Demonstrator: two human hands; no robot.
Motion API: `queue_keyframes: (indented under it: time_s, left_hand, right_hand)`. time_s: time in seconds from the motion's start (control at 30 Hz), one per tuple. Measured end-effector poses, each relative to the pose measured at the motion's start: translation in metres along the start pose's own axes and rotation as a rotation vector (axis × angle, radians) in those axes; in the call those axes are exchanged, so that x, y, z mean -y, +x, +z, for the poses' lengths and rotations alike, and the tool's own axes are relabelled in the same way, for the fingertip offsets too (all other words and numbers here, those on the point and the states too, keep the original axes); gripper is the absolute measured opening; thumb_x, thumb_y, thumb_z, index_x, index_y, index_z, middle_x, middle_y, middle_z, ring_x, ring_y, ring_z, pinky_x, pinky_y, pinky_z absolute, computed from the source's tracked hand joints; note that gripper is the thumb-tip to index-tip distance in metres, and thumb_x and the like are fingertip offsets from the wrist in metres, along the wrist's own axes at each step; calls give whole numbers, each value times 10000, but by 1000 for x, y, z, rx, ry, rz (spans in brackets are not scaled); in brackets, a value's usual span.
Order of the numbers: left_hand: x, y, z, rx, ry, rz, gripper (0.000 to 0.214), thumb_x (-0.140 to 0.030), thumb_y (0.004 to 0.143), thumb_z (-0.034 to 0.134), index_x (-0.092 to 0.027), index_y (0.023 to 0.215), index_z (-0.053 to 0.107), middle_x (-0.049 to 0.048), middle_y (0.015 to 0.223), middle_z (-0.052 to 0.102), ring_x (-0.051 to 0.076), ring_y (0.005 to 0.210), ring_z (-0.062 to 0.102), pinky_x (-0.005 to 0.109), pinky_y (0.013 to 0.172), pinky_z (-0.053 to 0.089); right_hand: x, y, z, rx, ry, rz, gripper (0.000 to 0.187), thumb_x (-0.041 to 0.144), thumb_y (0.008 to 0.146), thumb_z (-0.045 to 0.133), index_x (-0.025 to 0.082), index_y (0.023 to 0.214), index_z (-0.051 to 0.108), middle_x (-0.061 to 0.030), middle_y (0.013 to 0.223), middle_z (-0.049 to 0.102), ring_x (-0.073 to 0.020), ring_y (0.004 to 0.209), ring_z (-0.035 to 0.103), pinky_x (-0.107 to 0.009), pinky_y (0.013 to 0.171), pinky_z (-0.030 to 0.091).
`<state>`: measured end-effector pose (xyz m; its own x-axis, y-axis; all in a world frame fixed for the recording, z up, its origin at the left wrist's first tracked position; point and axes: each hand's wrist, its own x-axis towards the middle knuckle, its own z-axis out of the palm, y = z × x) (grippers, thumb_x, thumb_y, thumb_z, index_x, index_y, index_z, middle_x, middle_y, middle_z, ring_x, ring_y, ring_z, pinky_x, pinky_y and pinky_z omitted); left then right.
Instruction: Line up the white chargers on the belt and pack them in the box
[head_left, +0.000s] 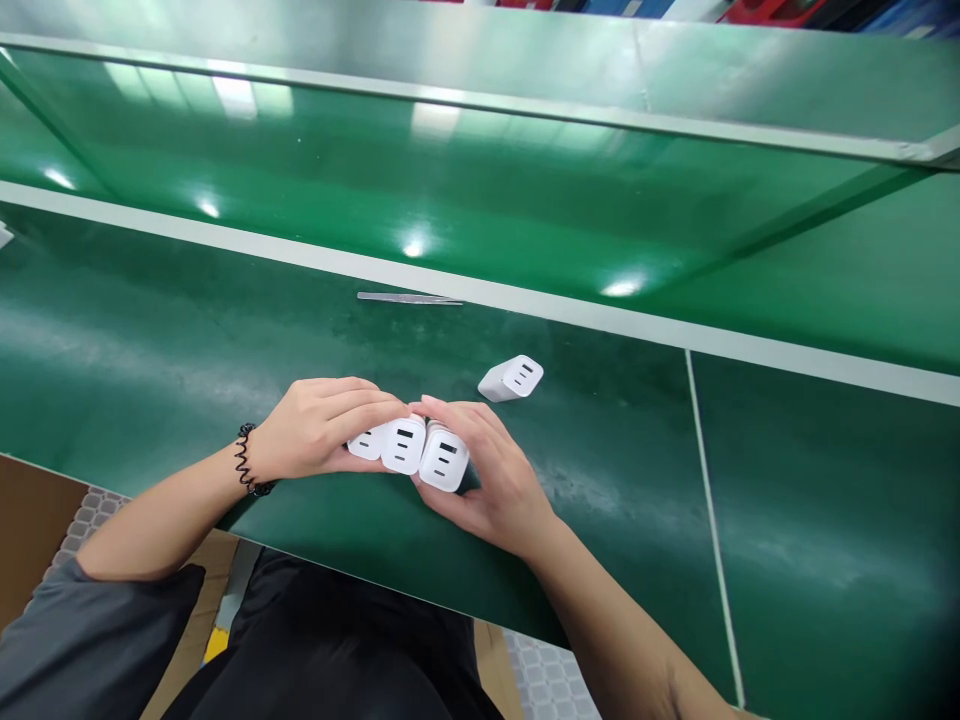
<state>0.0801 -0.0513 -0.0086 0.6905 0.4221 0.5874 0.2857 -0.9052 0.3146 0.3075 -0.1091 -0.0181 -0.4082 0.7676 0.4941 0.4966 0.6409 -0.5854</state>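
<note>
Your left hand (322, 430) grips two white chargers side by side, the left charger (365, 446) and the middle charger (403, 446), with fingers over the top and thumb along the underside. Your right hand (495, 475) is closed around the right charger (444, 461), fingers above and thumb below. All three sit in a row over the near part of the green bench (622, 480), port ends facing you; the middle and right ones touch or nearly touch. Your left fingers partly cover the left one.

A fourth charger (512, 378) lies on the bench just beyond your right hand, ports toward you and to the right. Farther back, the tweezers (409, 298) lie near the white strip (525, 300) at the foot of the green panel (487, 190). You wear a black coil band (242, 460) on your left wrist.
</note>
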Motion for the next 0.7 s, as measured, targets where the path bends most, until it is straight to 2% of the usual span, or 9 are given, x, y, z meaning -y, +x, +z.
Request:
queue_keyframes:
  time_s: [0.17, 0.37, 0.47, 0.57, 0.7]
  left_hand:
    - [0, 0, 1, -1, -14, -2, 399, -440, 899, 663, -161, 1171, 576, 58, 1009, 759, 182, 891, 729, 302, 819, 614]
    - [0, -2, -2, 43, 0, -24, 408, -430, 893, 676, -160, 1182, 573, 56, 1036, 751, 176, 922, 717, 295, 839, 595]
    - [3, -3, -3, 151, 49, -70, 418, -484, 900, 648, -170, 1168, 584, 49, 1045, 744, 168, 898, 711, 274, 772, 576]
    - [6, -6, -2, 281, 81, -104, 430, -538, 919, 592, -172, 1145, 597, 50, 1054, 742, 167, 877, 706, 258, 689, 538]
    - [8, -7, 1, 385, 59, -150, 439, -551, 941, 545, -167, 1147, 599, 53, 1079, 735, 168, 902, 695, 255, 679, 511]
  right_hand:
    - [1, 1, 0, -12, -20, -15, 681, 155, 826, 659, 226, 1446, 385, -107, 1201, 679, -249, 1013, 636, -424, 855, 563]
    - [1, -1, -1, -14, -58, -7, 676, 155, 822, 649, 264, 1438, 391, -85, 1200, 677, -248, 980, 636, -433, 838, 555]
    - [-3, -1, -1, 36, -64, 20, 644, 166, 840, 644, 263, 1427, 399, -96, 1230, 659, -254, 1008, 633, -440, 853, 553]
    - [-8, -2, -1, 151, -30, 86, 559, 201, 889, 618, 259, 1407, 416, -101, 1251, 646, -261, 1093, 628, -441, 895, 554]
    - [-10, -1, 0, 277, 26, 190, 447, 229, 912, 593, 257, 1344, 477, -101, 1247, 633, -265, 1134, 627, -446, 922, 561]
